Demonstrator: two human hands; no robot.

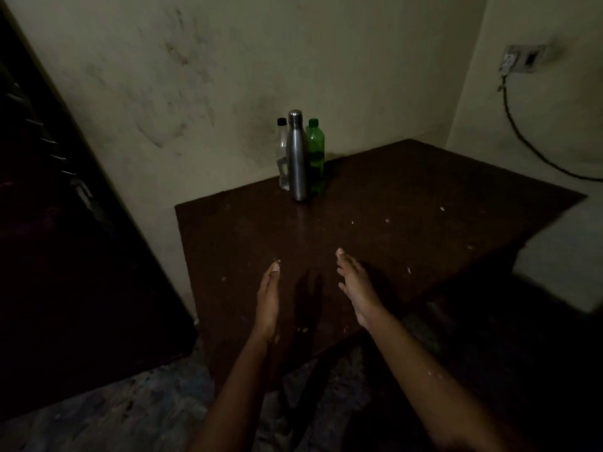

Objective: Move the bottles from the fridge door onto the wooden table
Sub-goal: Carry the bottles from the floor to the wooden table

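Overlapping clear bottle: steel bottle.

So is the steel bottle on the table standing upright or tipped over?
Upright. The steel bottle stands on its base on the wooden table, cap uppermost, in front of the clear bottle and green bottle.

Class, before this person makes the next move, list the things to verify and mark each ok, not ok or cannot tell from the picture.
1. Left hand empty, fingers straight: ok.
2. Right hand empty, fingers relaxed: ok.
3. Steel bottle, green bottle and clear bottle upright on the table: ok.
4. All three bottles capped: ok.
5. Bare room on the table for more bottles: ok.
6. More bottles left to fetch: cannot tell; none show elsewhere in this view.
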